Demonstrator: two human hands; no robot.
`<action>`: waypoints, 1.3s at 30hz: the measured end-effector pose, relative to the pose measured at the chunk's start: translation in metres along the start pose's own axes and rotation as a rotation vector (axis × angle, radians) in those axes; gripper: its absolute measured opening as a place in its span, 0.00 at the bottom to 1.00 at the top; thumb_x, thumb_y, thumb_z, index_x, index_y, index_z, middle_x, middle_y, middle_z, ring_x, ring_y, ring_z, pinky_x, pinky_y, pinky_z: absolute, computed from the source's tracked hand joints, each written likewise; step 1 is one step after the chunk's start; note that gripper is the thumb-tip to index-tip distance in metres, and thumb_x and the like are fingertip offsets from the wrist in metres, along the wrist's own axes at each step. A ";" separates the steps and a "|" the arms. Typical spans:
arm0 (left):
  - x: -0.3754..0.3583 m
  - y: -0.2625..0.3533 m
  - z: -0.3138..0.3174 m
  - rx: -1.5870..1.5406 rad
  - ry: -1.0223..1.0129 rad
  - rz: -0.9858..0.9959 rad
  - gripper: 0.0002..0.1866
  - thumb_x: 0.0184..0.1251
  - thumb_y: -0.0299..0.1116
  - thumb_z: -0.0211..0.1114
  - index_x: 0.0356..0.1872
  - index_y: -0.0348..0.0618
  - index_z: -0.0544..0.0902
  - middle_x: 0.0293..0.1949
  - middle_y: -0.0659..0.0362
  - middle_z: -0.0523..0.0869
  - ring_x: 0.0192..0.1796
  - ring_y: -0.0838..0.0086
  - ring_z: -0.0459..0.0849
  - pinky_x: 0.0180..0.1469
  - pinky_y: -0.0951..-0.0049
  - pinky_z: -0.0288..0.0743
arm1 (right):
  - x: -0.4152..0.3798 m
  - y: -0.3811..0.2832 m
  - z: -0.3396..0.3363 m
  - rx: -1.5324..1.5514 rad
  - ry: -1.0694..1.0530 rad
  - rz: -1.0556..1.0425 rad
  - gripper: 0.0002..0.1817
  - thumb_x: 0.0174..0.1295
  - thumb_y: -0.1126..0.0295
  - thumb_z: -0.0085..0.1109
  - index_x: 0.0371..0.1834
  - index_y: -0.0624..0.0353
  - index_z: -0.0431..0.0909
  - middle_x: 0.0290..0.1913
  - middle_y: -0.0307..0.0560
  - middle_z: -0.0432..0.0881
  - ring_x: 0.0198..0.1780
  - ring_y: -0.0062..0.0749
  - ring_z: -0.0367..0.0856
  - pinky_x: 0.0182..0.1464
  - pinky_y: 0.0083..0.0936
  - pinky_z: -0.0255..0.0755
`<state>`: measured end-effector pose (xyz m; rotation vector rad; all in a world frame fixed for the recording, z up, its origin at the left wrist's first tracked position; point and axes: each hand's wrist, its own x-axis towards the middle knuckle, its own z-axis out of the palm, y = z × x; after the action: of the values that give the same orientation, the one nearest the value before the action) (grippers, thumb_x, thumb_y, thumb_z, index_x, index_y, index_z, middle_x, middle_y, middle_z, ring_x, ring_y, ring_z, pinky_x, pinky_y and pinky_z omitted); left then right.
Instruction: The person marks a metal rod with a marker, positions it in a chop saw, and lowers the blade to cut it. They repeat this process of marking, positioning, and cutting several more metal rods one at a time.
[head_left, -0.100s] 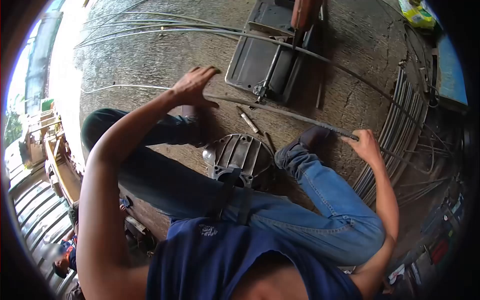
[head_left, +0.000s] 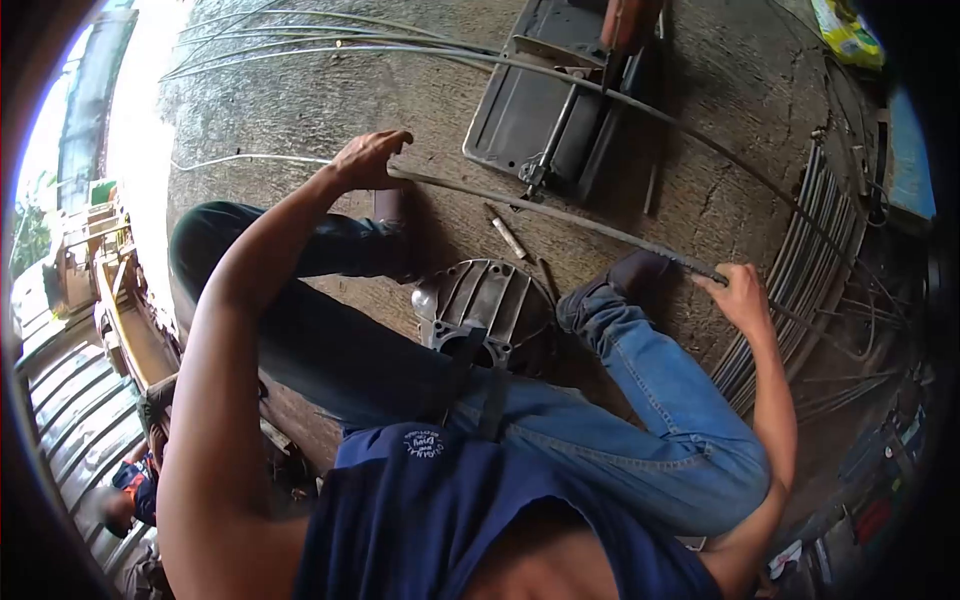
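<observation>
A long, thin metal rod (head_left: 560, 213) runs across the floor in front of me, slightly bent. Near its left part, my left hand (head_left: 370, 162) lies over the rod with fingers curled and thumb out of sight; it looks closed on the rod. My right hand (head_left: 738, 298) is wrapped around the same rod beside my right knee. Between my legs sits a ribbed metal casing (head_left: 485, 300). Beyond the rod stands a dark metal machine base (head_left: 525, 105) with a clamp screw (head_left: 562, 125) and an orange upper part (head_left: 628, 25), like a chop saw.
Another long rod (head_left: 690, 130) crosses the machine. A bundle of rods (head_left: 800, 260) lies at the right. A short metal piece (head_left: 508, 237) is near the casing. A yellow bag (head_left: 848, 35) and a blue object (head_left: 908, 150) are at far right. Another person (head_left: 130, 495) is at lower left.
My left hand has gone from spread, with the thumb apart, to curled at the rod. My right hand keeps its grip. The whole view has shifted slightly.
</observation>
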<state>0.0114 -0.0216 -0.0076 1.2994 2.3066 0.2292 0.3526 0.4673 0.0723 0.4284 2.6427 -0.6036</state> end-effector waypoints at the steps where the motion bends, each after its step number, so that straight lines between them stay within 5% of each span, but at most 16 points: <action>1: -0.003 -0.013 -0.003 0.007 0.002 -0.076 0.33 0.47 0.47 0.77 0.53 0.44 0.75 0.39 0.53 0.84 0.39 0.57 0.84 0.40 0.60 0.79 | 0.006 0.000 0.000 -0.008 0.028 -0.010 0.22 0.55 0.54 0.70 0.25 0.68 0.81 0.20 0.64 0.76 0.27 0.59 0.79 0.32 0.43 0.69; 3: -0.021 -0.034 0.002 0.037 -0.029 -0.226 0.31 0.49 0.47 0.76 0.52 0.45 0.74 0.35 0.52 0.84 0.36 0.55 0.85 0.38 0.59 0.78 | 0.001 0.006 0.010 0.035 0.032 -0.011 0.17 0.55 0.61 0.69 0.25 0.67 0.78 0.19 0.64 0.74 0.26 0.59 0.77 0.30 0.44 0.67; 7: -0.044 -0.089 0.012 0.086 -0.133 -0.515 0.14 0.54 0.41 0.69 0.33 0.41 0.82 0.32 0.47 0.85 0.40 0.54 0.85 0.40 0.57 0.78 | -0.003 0.014 0.008 0.016 0.127 -0.125 0.09 0.53 0.70 0.65 0.28 0.66 0.78 0.21 0.63 0.75 0.27 0.58 0.78 0.29 0.43 0.67; 11: -0.043 -0.087 0.030 0.238 -0.083 -0.345 0.09 0.59 0.36 0.56 0.29 0.42 0.80 0.31 0.45 0.83 0.38 0.47 0.83 0.38 0.51 0.76 | -0.003 0.027 0.002 0.034 0.066 -0.072 0.09 0.51 0.70 0.65 0.26 0.66 0.77 0.21 0.62 0.74 0.27 0.59 0.77 0.29 0.42 0.67; 20: -0.013 -0.014 0.029 0.168 -0.096 -0.282 0.12 0.57 0.37 0.59 0.26 0.38 0.80 0.27 0.42 0.83 0.34 0.46 0.84 0.36 0.50 0.78 | -0.023 0.095 -0.005 -0.096 0.204 0.064 0.09 0.47 0.73 0.66 0.28 0.69 0.81 0.25 0.63 0.78 0.32 0.58 0.80 0.33 0.42 0.70; 22: -0.011 -0.003 0.025 0.179 -0.008 -0.212 0.06 0.53 0.30 0.58 0.24 0.39 0.76 0.22 0.43 0.79 0.29 0.45 0.81 0.31 0.49 0.74 | -0.028 0.090 -0.014 -0.129 0.225 0.141 0.10 0.46 0.74 0.65 0.32 0.69 0.83 0.28 0.61 0.82 0.35 0.56 0.82 0.37 0.40 0.75; 24: -0.004 0.010 0.016 0.154 -0.088 -0.265 0.06 0.53 0.30 0.58 0.24 0.38 0.78 0.23 0.43 0.80 0.29 0.45 0.81 0.31 0.49 0.74 | -0.031 0.094 -0.024 -0.158 0.110 0.253 0.11 0.45 0.74 0.65 0.32 0.70 0.84 0.31 0.62 0.82 0.37 0.57 0.82 0.39 0.40 0.75; 26: -0.010 0.018 0.013 0.148 -0.083 -0.255 0.08 0.54 0.32 0.57 0.24 0.37 0.79 0.23 0.42 0.80 0.29 0.45 0.82 0.31 0.49 0.74 | -0.034 0.112 -0.022 -0.180 0.295 0.122 0.09 0.46 0.74 0.65 0.28 0.70 0.82 0.27 0.65 0.79 0.34 0.59 0.80 0.36 0.43 0.72; 39: 0.000 0.124 0.008 -0.014 -0.324 -0.327 0.12 0.57 0.33 0.58 0.25 0.35 0.84 0.27 0.43 0.86 0.33 0.51 0.88 0.35 0.56 0.82 | -0.082 0.176 -0.023 -0.213 0.283 0.182 0.06 0.50 0.75 0.59 0.23 0.69 0.78 0.27 0.66 0.76 0.34 0.64 0.77 0.33 0.42 0.70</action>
<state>0.1095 0.0438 0.0308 0.8594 2.1857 -0.0704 0.4826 0.6127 0.0665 0.7247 2.8502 -0.2144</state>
